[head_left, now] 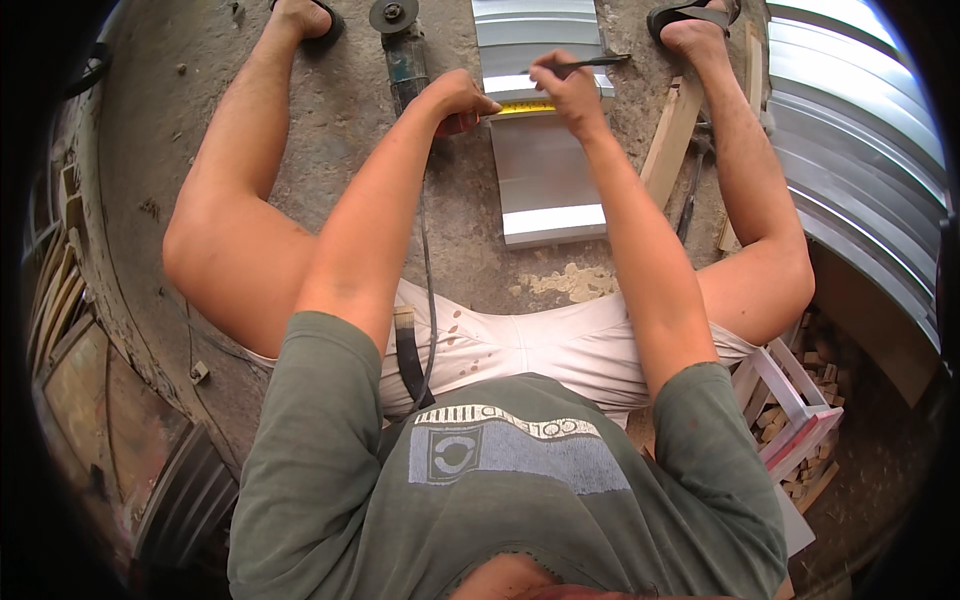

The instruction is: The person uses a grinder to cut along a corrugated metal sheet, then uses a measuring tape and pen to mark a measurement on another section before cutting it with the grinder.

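Ribbed metal sheet lies mid-scene on concrete floor; near edge free, bare floor just left and nearer. Angle grinder close on far left, wooden batten to right. Sheet silvery, glossy, ribs crosswise; tape measure has yellow blade across it. Left hand curled round tape measure at left edge. Right hand pinches slim dark pen-like tool above sheet's right side.

1. A pale timber piece lies on the concrete floor, near a hammer.
2. Silvery corrugated sheets spread along the right side.
3. Small wood offcuts lie heaped beside a whitish frame.
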A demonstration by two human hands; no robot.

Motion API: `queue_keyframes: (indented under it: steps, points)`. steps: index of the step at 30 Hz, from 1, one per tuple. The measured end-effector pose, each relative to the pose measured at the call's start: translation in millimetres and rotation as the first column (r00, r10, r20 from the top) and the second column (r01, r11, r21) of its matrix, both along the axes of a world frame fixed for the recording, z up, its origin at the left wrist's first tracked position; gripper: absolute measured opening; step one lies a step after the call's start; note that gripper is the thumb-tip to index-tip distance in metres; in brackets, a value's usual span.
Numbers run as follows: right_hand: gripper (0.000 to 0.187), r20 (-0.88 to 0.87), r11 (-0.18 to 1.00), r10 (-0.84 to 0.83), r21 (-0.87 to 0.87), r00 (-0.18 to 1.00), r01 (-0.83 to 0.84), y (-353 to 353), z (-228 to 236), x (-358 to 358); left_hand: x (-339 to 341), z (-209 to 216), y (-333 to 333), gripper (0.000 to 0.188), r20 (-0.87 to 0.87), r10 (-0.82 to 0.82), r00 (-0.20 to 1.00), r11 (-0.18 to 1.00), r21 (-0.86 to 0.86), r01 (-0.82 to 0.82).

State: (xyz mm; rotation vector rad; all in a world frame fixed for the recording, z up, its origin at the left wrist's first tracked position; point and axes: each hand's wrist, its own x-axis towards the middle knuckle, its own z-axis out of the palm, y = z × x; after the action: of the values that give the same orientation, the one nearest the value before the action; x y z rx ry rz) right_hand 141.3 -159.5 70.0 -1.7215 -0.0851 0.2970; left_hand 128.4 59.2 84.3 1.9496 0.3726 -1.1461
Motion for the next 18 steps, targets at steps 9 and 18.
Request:
queue_keyframes:
  steps: [9,18]
  points:
    - [0.018,0.255,0.934,-0.258,0.314,0.932,0.172,-34,143,45,9,47,-3,0.028,0.034,-0.216,0.976,0.976,0.001,0.216]
    - [0.018,-0.199,0.983,0.012,-0.177,0.98,-0.048,-117,83,8,-9,25,-8,0.038,0.134,-0.212,0.968,0.976,0.084,0.202]
